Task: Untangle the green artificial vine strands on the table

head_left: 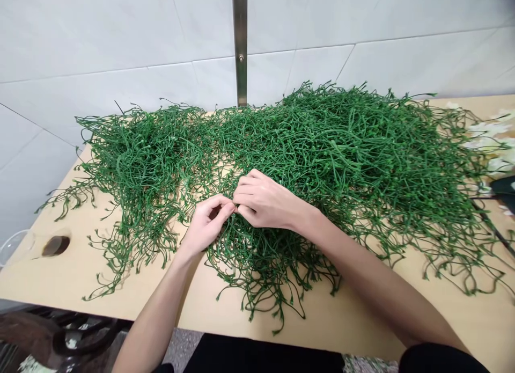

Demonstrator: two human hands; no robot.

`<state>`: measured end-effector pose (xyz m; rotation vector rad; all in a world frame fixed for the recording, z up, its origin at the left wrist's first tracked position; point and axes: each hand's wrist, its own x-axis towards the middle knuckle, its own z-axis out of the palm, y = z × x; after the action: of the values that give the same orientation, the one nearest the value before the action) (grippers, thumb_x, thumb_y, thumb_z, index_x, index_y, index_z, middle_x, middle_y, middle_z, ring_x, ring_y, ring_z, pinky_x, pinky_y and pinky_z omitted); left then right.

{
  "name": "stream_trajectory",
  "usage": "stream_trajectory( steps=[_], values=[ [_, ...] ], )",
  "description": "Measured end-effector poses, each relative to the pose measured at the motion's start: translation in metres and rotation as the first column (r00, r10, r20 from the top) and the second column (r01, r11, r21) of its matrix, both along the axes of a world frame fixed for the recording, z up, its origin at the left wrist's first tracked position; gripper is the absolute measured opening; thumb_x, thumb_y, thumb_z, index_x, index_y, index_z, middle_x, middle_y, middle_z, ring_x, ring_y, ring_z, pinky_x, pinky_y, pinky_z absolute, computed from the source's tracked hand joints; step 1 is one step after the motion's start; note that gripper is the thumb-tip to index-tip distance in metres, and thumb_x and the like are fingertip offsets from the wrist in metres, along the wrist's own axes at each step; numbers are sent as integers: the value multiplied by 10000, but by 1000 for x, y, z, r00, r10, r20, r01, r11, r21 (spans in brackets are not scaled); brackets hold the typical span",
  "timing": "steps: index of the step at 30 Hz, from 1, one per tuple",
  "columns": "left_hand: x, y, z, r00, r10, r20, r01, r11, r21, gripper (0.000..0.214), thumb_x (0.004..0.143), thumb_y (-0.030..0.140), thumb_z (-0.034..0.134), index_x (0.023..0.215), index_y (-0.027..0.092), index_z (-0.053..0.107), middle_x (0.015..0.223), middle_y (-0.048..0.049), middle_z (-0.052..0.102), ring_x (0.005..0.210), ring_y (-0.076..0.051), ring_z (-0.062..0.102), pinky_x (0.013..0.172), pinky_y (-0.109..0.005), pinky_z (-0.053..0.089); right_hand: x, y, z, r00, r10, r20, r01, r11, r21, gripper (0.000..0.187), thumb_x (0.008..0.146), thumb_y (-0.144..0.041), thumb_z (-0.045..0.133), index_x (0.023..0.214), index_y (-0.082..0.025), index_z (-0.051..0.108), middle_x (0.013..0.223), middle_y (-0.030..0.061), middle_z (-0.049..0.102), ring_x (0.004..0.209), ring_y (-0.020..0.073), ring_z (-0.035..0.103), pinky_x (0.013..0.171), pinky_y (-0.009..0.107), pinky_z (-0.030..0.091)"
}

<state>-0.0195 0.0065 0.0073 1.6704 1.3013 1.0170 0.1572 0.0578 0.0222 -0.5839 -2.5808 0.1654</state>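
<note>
Thin green artificial stems (pixel 338 147) with small forked tips lie in a big tangled heap across the table. Over the near middle of the heap, my left hand (pixel 209 220) pinches with thumb and forefinger. My right hand (pixel 267 201) is closed right beside it, and the fingertips of both hands meet. Whatever sits between the fingertips is too small and too covered to make out. A loose clump of stems (pixel 273 265) spreads beneath my right hand toward the table's front edge.
The pale wooden table (pixel 132 295) stands against a white tiled wall (pixel 120 35) with a metal strip (pixel 240 45). At the left is a round cable hole (pixel 56 246). White artificial flowers (pixel 488 129) and a dark object (pixel 502 188) lie at the right. A dark carved chair (pixel 60 335) is below left.
</note>
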Motion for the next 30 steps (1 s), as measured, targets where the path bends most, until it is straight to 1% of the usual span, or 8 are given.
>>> stream_trajectory(
  steps=[5,14,17,20,22,26,28,30],
  values=[
    [-2,1,0,997,53,48,-52,998,-31,252,871,357,570,725,164,640,696,-7,623,623,-118,504,583,-232,389,3,0,3,999,-2,-33,-1,996,-88,194,806,-185,474,756,-129,653,721,50,629,757,172,508,794,320,367],
    [-3,1,-1,998,58,12,-58,998,-9,243,874,348,567,731,162,632,653,7,571,592,-109,459,546,-227,363,3,1,4,998,13,-60,-23,986,-167,256,866,-237,480,736,-125,670,693,61,648,719,172,528,773,331,389],
    [-3,1,-1,999,48,8,-48,999,-9,244,876,337,565,719,161,625,637,12,544,586,-107,437,543,-231,348,4,3,5,996,45,-77,-60,978,-197,259,876,-214,470,739,-125,672,700,62,656,723,168,533,773,323,391],
    [-2,0,0,999,40,0,-40,999,-13,247,881,339,563,728,159,636,663,2,574,595,-110,454,551,-235,353,3,4,4,993,68,-93,-88,971,-223,260,863,-168,450,720,-129,664,689,56,649,702,155,524,761,308,387],
    [-1,-1,1,999,36,-6,-36,999,-8,245,884,334,560,734,158,641,694,-6,597,619,-115,482,571,-235,368,0,3,2,996,42,-81,-58,977,-205,249,839,-161,455,689,-133,652,660,50,632,687,156,509,751,310,377],
    [1,-1,0,1000,30,-7,-30,1000,7,255,878,327,562,691,161,615,651,7,555,600,-111,468,564,-232,365,-5,1,-4,999,-25,-41,22,996,-86,247,824,-155,447,651,-142,624,652,57,630,714,176,497,785,338,352],
    [0,-1,-2,1000,24,4,-24,1000,6,262,876,338,567,687,164,619,654,3,564,603,-114,477,567,-233,373,-4,3,-6,999,-2,-33,0,999,-38,271,843,-119,421,665,-148,623,665,54,649,771,189,509,828,356,332],
    [-2,0,-3,999,35,30,-35,999,4,256,875,360,575,721,168,645,693,-12,611,634,-125,511,593,-238,397,0,7,-6,999,46,-22,-47,998,-33,311,842,-50,392,672,-162,626,660,35,662,851,199,522,876,377,298]
  ],
)
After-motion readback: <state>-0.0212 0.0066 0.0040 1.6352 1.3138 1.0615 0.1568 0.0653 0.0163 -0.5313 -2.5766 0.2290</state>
